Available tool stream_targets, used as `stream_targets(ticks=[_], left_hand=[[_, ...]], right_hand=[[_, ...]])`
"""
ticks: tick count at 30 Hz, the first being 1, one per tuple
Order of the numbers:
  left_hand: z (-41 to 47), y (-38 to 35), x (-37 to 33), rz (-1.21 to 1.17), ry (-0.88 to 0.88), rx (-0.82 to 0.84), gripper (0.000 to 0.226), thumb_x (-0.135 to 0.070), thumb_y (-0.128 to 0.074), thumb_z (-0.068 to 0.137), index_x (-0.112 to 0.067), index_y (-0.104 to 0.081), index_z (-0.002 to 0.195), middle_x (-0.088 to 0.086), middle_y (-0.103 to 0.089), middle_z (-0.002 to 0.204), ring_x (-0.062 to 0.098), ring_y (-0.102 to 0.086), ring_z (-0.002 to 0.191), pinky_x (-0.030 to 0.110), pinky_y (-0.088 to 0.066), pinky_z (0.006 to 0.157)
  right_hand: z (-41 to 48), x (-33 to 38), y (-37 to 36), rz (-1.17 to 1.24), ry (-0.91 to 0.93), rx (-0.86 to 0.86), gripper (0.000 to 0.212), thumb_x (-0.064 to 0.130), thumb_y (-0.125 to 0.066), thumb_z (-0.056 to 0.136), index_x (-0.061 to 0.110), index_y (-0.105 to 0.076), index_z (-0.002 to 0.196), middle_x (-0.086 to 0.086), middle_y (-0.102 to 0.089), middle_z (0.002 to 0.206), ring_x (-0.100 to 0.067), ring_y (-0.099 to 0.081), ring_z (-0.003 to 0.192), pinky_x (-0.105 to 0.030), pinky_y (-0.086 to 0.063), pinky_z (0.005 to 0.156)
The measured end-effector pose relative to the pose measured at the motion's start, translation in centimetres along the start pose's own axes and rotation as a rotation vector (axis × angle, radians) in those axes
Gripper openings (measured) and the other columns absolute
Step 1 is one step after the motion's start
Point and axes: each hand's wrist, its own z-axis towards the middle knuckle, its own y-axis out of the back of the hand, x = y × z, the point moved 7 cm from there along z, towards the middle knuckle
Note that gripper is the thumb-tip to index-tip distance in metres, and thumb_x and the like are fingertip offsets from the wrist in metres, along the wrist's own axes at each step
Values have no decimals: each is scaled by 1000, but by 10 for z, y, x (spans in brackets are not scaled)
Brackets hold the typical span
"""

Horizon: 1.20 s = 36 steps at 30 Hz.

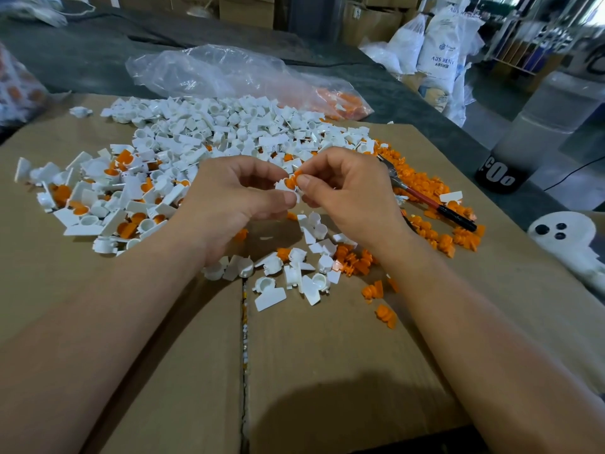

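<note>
My left hand [229, 198] and my right hand [347, 194] meet above the middle of a cardboard sheet [327, 355]. Between thumb and fingers my left hand pinches a small white plastic cup part [284, 186]. My right hand pinches an orange plug [296, 177] that sits in or at the mouth of that white part. A big heap of white parts [229, 129] lies behind the hands. To the left, some white parts with orange plugs in them [124, 191] are mixed into the heap. Loose orange plugs [429, 204] are strewn to the right.
A red and black handled tool [435, 204] lies among the orange plugs on the right. A clear plastic bag [229, 73] with orange pieces lies behind the heap. Right of the cardboard stand a dark container [501, 172] and a white object with black dots [563, 234]. White sacks [442, 50] stand farther back.
</note>
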Motion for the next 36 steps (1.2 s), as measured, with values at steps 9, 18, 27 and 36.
stream_targets(ticks=[9, 18, 27, 36], left_hand=[[1, 2, 0, -60, -28, -2, 31, -17, -71, 50, -15, -69, 80, 6, -72, 75, 13, -70, 65, 15, -53, 59], [-3, 3, -5, 134, -108, -18, 31, -28, -71, 48, -28, -69, 80, -5, -71, 75, 8, -67, 68, 16, -55, 67], [2, 4, 1, -150, -66, 26, 36, -17, -72, 49, -11, -70, 85, 7, -71, 74, 17, -69, 69, 21, -56, 65], [2, 4, 0, -158, -75, 38, 35, -14, -69, 53, -11, -68, 88, 6, -71, 75, 15, -69, 68, 19, -55, 63]], right_hand=[[-2, 3, -1, -114, 22, -3, 5, 16, -65, 85, 11, -64, 83, 1, -63, 71, -18, -64, 71, -39, -53, 69], [-3, 6, -4, -160, 31, 48, 9, 15, -64, 85, 13, -63, 76, -1, -64, 68, -18, -65, 67, -40, -54, 69], [-7, 5, -4, 58, -14, -3, 18, 10, -64, 84, 20, -57, 71, 2, -63, 64, -6, -62, 53, -24, -55, 56], [-6, 5, -4, 91, -21, 24, 15, 10, -65, 83, 19, -60, 73, 1, -64, 67, -9, -62, 54, -25, -55, 56]])
